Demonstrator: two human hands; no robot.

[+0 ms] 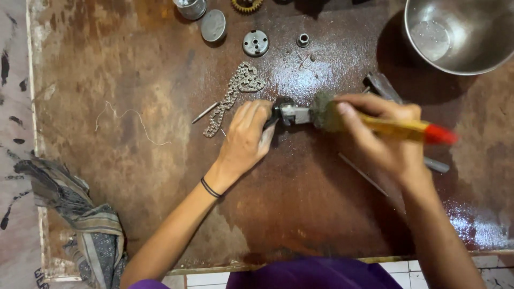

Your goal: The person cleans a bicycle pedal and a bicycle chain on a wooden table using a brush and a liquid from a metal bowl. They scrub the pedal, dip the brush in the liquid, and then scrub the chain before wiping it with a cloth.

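Left hand (247, 136) pinning small metal part (292, 113) to greasy workbench (160, 80); right hand (383, 134) gripping yellow-handled brush (375, 124), bristles on part. Best scrubbed with short strokes, part held flat.

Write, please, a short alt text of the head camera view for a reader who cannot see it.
On a worn brown table, the left hand steadies a small metal part while the right hand holds a dirty brush against it. A chain lies beside them, a steel bowl behind.
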